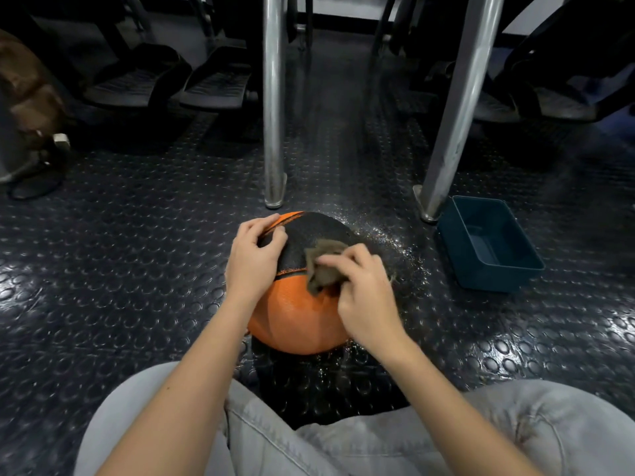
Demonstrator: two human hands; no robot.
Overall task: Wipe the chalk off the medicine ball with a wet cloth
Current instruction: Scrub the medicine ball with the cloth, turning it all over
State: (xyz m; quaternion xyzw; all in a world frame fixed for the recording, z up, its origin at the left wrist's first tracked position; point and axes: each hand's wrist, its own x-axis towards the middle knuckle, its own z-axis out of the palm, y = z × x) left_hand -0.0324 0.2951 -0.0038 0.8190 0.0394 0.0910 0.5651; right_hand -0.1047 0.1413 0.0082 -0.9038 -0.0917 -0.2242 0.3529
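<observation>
Head view, looking down btwn the knees: medicine ball (299,314) sits on the studded floor (137,269) right in front of the seated person, orange half near, black half far. Left hand (254,259) is clamped over its top-left, fingers curled onto the black panel, bracing it. Right hand (364,297) has the cloth (323,266) bunched up, fingers and thumb pinched round it, pressing it where black meets orange. Can't make out any chalk from here, too dark. Blue tub (494,280) stands off to the right, just beside a metal leg (446,132), well apart from the ball. Wet specks (395,235) glisten on the floor round the ball's far right side.

Risks, imo: ball's round, and w/ wet rubber under it a hard sideways scrub could roll it out from under that left hand. Cloth's wadded small, so only a bit touches the ball, and it could smear chalk rather than lift it. Those drips also mean a slippy floor when they get up.
</observation>
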